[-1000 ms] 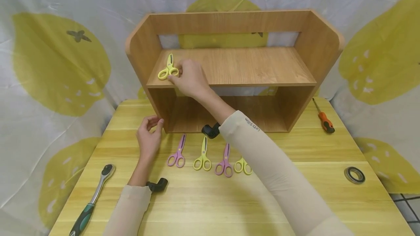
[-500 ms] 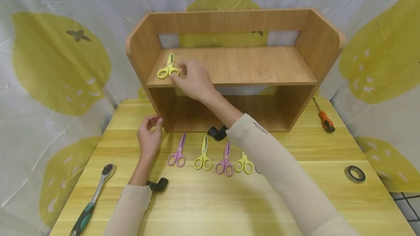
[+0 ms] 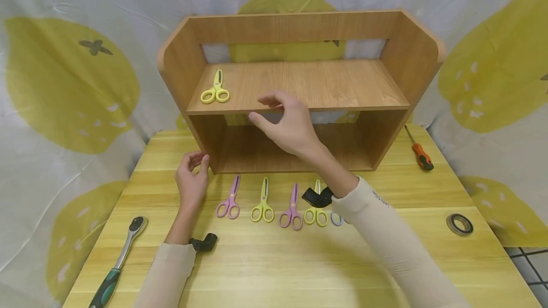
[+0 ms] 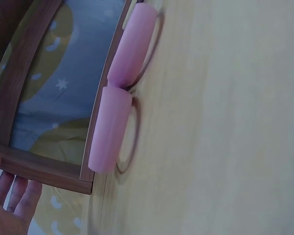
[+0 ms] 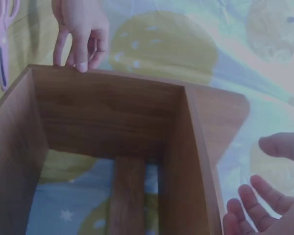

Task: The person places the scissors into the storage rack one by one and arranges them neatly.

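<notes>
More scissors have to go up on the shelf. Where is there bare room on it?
The upper board is bare from the yellow scissors at its left end to the right side wall. The right hand hovers at the front edge. The table strip below holds a tight row of scissors.

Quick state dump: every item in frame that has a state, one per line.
yellow scissors on shelf: closed, lying flat, untouched
right hand: open, holding nothing, in front of the shelf edge
left hand: fingers on the wooden shelf unit's lower left corner
row of scissors on table: closed, flat, blades toward the unit
ratchet wrench: lying on the table, untouched
screwdriver: lying beside the unit
</notes>
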Tool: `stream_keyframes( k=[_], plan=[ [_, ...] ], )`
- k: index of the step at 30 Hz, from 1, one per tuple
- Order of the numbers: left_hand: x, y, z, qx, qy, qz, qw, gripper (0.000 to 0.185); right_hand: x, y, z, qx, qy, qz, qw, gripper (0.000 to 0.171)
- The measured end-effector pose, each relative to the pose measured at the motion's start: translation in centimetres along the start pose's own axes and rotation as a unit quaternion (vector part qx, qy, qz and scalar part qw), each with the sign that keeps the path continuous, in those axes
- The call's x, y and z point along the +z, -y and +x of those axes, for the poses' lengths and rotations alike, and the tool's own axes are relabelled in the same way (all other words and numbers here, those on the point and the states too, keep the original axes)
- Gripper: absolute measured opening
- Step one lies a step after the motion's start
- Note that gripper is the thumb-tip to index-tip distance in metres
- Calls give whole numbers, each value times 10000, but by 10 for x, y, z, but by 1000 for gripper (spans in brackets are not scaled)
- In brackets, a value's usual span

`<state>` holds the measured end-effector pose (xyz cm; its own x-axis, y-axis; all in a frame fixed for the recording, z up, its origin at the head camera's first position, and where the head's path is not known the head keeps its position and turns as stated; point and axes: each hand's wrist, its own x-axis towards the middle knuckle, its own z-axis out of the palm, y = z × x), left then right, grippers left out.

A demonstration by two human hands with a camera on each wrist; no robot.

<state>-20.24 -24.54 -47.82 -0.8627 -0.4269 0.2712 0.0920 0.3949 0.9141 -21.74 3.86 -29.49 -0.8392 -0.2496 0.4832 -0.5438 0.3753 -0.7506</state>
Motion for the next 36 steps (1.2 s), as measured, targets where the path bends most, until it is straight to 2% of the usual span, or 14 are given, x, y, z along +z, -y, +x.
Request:
stream_keyframes(
  k=[5,8,14,20,36],
  plan=[
    [-2,-1,-1,-15,-1,-15,10000,28,-22,-16,-32,-209,-173,-108,9996,37],
    [-3,-2,-1,55,-14,-26,10000,28,-32,-28,-53,-172,-227,-197,9994,35],
    [-3,-2,0,149,-32,-22,9999,28,-54,-50,-95,134,-118,-268,9995,34],
    [-3,-1,-1,76,-47,15,10000,27,-71,-75,-132,545,102,-484,9973,36],
    [-4,5,-1,4,-4,-72,10000,28,-95,-131,-197,1317,461,-861,9865,42]
  ],
)
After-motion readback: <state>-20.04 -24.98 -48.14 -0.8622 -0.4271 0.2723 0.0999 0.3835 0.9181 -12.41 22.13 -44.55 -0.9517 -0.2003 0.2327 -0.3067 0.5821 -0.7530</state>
